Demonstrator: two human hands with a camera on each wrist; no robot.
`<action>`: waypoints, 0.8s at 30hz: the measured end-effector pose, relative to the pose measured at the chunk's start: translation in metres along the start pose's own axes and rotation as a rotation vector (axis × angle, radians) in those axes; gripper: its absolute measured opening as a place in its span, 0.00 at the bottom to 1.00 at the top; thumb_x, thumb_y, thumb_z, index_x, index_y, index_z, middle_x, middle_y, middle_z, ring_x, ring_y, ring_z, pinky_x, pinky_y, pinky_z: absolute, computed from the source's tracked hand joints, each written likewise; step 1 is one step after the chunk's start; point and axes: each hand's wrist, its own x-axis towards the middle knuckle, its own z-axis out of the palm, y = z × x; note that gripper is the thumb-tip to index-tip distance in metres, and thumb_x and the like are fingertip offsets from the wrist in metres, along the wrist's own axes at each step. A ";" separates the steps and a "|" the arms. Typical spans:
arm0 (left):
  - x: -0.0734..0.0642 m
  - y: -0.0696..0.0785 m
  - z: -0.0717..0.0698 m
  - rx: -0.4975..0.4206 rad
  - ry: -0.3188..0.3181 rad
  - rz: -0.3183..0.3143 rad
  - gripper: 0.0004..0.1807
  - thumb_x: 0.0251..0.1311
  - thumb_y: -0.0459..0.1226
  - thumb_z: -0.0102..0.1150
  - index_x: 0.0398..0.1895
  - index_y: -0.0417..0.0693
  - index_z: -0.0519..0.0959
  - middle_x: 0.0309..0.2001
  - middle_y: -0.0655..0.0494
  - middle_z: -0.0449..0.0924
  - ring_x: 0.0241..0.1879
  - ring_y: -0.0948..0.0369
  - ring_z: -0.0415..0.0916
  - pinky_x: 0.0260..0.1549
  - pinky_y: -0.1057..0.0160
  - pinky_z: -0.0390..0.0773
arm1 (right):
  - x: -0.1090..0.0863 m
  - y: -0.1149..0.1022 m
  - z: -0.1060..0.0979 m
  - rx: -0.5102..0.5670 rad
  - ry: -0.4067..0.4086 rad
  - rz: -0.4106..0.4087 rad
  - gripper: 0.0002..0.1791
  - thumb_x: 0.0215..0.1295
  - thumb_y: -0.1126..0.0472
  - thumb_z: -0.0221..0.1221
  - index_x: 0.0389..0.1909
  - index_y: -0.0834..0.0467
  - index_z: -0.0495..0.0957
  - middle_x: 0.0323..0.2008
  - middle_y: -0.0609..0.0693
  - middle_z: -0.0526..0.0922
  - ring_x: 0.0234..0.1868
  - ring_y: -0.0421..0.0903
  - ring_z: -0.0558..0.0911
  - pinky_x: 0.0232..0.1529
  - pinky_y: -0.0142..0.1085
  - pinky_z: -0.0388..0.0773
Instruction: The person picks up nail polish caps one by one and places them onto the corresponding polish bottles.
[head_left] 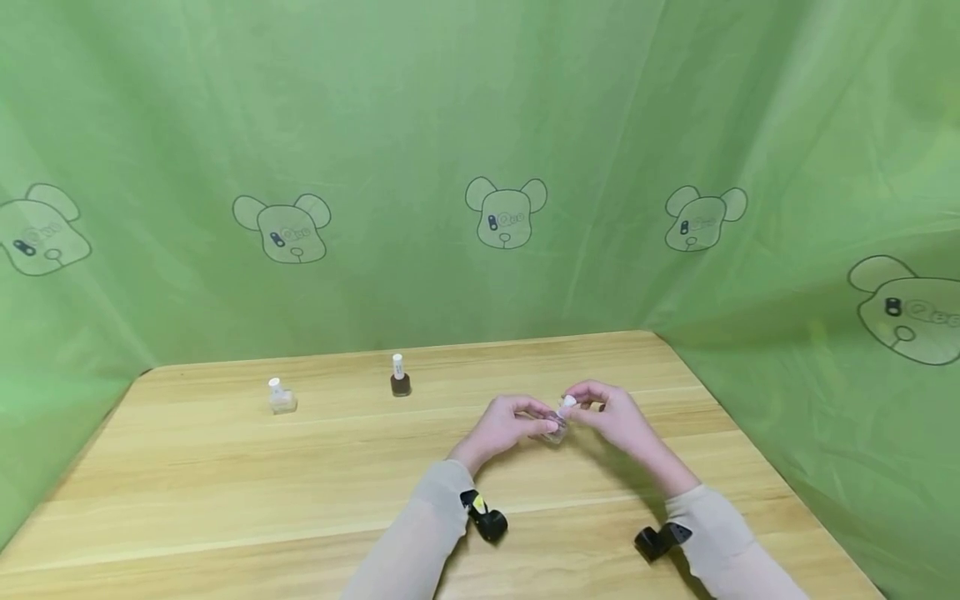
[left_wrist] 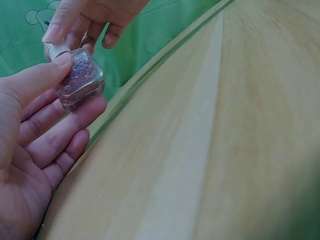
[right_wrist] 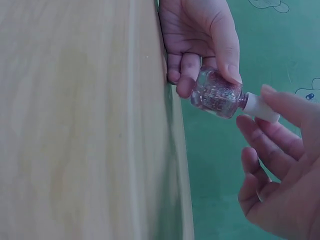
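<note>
My left hand point(head_left: 506, 425) grips a small clear nail polish bottle point(right_wrist: 215, 95) by its glass body, thumb on one face and fingers beneath. Reddish glitter fills most of it. Thumb and fingertips of my right hand point(head_left: 615, 414) pinch its white cap point(right_wrist: 262, 108). A short stretch of the bottle's neck point(right_wrist: 243, 101) shows between glass and cap in the right wrist view. The bottle is tilted and held over the right part of the table, its cap pointing up and away in the head view.
On the wooden table point(head_left: 247, 492) stand two more nail polish bottles: a pale, clear one point(head_left: 282, 402) at the far left and a dark brown one point(head_left: 401, 383) near the back middle. A green curtain point(head_left: 405, 125) with bear-head prints rises behind and along the sides.
</note>
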 end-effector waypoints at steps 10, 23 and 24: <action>0.000 0.001 -0.001 0.023 0.014 -0.004 0.14 0.54 0.43 0.71 0.42 0.49 0.85 0.39 0.57 0.86 0.33 0.68 0.79 0.33 0.67 0.76 | 0.003 0.009 -0.006 0.162 -0.161 -0.026 0.26 0.65 0.56 0.62 0.62 0.60 0.73 0.57 0.58 0.81 0.57 0.53 0.80 0.54 0.29 0.76; 0.001 -0.001 -0.001 0.018 -0.001 -0.009 0.14 0.54 0.44 0.70 0.42 0.50 0.85 0.40 0.58 0.87 0.37 0.67 0.82 0.40 0.68 0.79 | 0.004 0.011 -0.003 0.176 -0.167 -0.007 0.22 0.66 0.56 0.60 0.59 0.61 0.76 0.56 0.58 0.82 0.53 0.30 0.79 0.56 0.24 0.72; 0.001 -0.001 -0.002 0.012 -0.003 -0.010 0.14 0.54 0.44 0.70 0.42 0.49 0.85 0.40 0.57 0.87 0.36 0.67 0.82 0.40 0.68 0.80 | 0.004 0.011 -0.003 0.176 -0.166 -0.006 0.22 0.66 0.55 0.60 0.59 0.61 0.76 0.56 0.57 0.82 0.53 0.30 0.79 0.56 0.26 0.72</action>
